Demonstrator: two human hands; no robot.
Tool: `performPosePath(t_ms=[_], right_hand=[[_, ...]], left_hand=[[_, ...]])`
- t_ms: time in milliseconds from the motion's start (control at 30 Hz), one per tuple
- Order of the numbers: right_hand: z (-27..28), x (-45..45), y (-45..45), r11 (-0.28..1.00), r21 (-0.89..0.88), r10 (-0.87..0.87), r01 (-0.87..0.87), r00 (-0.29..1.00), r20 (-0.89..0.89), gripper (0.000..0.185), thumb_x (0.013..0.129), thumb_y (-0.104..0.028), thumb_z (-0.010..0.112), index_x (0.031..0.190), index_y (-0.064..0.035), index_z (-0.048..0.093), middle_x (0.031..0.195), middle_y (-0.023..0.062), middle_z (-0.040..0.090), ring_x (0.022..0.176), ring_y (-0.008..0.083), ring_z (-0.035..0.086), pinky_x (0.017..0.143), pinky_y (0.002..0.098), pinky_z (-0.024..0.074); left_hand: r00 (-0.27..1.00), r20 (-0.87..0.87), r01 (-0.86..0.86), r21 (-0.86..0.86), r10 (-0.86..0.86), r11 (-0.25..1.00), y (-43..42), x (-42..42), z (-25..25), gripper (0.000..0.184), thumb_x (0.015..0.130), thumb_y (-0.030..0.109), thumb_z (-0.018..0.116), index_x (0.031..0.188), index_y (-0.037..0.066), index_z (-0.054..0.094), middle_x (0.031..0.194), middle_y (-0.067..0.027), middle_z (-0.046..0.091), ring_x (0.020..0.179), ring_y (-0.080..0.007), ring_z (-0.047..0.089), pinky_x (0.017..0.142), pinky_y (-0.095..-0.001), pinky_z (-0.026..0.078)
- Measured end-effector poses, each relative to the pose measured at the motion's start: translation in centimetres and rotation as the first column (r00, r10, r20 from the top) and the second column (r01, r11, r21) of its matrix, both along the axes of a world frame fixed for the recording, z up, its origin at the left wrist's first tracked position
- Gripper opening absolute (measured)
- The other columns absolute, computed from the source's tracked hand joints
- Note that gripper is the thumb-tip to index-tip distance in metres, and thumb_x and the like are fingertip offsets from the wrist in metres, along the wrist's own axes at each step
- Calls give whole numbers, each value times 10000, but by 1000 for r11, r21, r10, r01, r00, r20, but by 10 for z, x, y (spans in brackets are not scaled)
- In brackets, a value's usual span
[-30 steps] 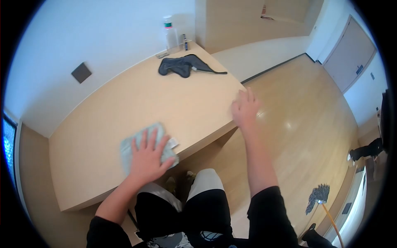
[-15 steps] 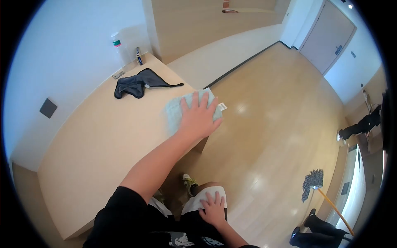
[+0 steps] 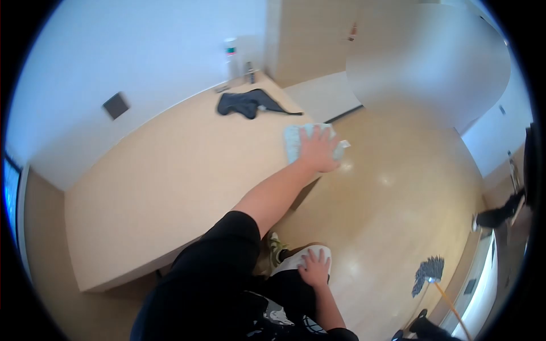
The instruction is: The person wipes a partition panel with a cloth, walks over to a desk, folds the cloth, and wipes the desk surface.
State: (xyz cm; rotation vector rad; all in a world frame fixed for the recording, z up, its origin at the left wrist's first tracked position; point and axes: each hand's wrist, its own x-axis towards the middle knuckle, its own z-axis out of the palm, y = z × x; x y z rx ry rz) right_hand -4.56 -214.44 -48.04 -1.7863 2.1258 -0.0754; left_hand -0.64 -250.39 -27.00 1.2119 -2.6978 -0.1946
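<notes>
A pale green cloth (image 3: pixel 293 142) lies at the right end of the light wooden desk (image 3: pixel 170 170), with its white tag sticking out to the right. Flat on top of it is my left hand (image 3: pixel 319 150), fingers spread, the arm stretched across my body. My right hand (image 3: pixel 315 267) rests on my knee with its fingers apart and nothing in it. A dark grey cloth (image 3: pixel 244 105) with a thin strap lies crumpled near the desk's far end. Behind it stand a clear bottle (image 3: pixel 231 59) and a small dark item (image 3: pixel 250 73).
The desk's right edge drops to the wooden floor (image 3: pixel 387 216). A grey mop (image 3: pixel 429 271) with an orange handle is at the lower right. Another person's dark-clothed leg (image 3: pixel 500 214) shows at the right, and dark shoes at the bottom right. A blurred patch covers the upper right.
Since one second ago, my left hand and the green cloth have moved right along the desk to its end. My right hand has left the desk edge and now lies on my knee.
</notes>
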Motion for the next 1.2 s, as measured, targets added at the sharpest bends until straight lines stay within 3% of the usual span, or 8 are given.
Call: performPosePath(t_ms=[233,333,433,533,633,800,1000,1200], right_hand=[[11,7,-1,997,78,-22,19,999,26,496,906,-432,627,1342,-196,635,1586,63,425,1522,440,209,1188,689,165],[12,12,-10,988,157,4,-2,1000,-14,503,905,-430,627,1350,-197,628,1606,62,396,1530,439,182,1194,683,158],[11,16,-16,982,190,9,0,999,-47,510,900,-426,627,1353,-191,623,1606,61,398,1532,440,176,1193,684,159],[9,17,-19,978,209,7,9,997,-77,514,899,-420,621,1358,-187,618,1610,60,392,1534,438,170,1188,690,160],[6,18,-26,970,242,38,-10,993,-110,513,901,-418,611,1359,-187,618,1617,59,380,1533,444,166,1181,697,163],[10,31,-40,955,294,81,-29,983,-166,510,909,-410,598,1365,-181,612,1616,64,379,1528,464,165,1176,705,164],[12,46,-41,967,242,136,-80,964,-228,486,910,-424,618,1330,-179,625,1593,92,401,1501,486,220,1133,723,232],[32,64,-44,984,146,127,-99,971,-203,483,892,-431,626,1286,-155,663,1565,80,431,1504,459,226,1143,746,179]], left_hand=[[997,53,58,-69,-55,996,77,155,-1,822,914,620,541,1582,182,349,1655,-179,271,1533,-422,204,1158,-734,147],[999,40,-13,-3,13,1000,116,262,2,814,933,628,518,1591,185,338,1658,-171,271,1530,-429,212,1176,-706,152],[965,117,-243,46,237,969,160,378,6,782,952,607,507,1594,194,335,1669,-157,257,1530,-430,219,1198,-666,163],[814,215,-557,24,539,831,202,500,4,742,969,594,488,1591,214,344,1667,-132,277,1533,-415,225,1210,-651,161],[471,179,-879,12,864,477,253,643,-8,700,991,547,484,1596,230,331,1672,-116,272,1536,-397,228,1208,-651,170],[-67,153,-996,-68,986,-57,339,827,-20,668,1019,544,424,1602,236,315,1679,-77,268,1540,-337,242,1203,-635,201],[-81,114,-993,-97,990,-70,359,918,-50,612,1030,516,407,1603,330,301,1665,-34,311,1514,-310,309,1186,-609,256],[-114,174,-991,-87,978,-100,349,893,-35,627,1036,549,360,1618,339,260,1682,6,278,1529,-316,272,1182,-629,228]])
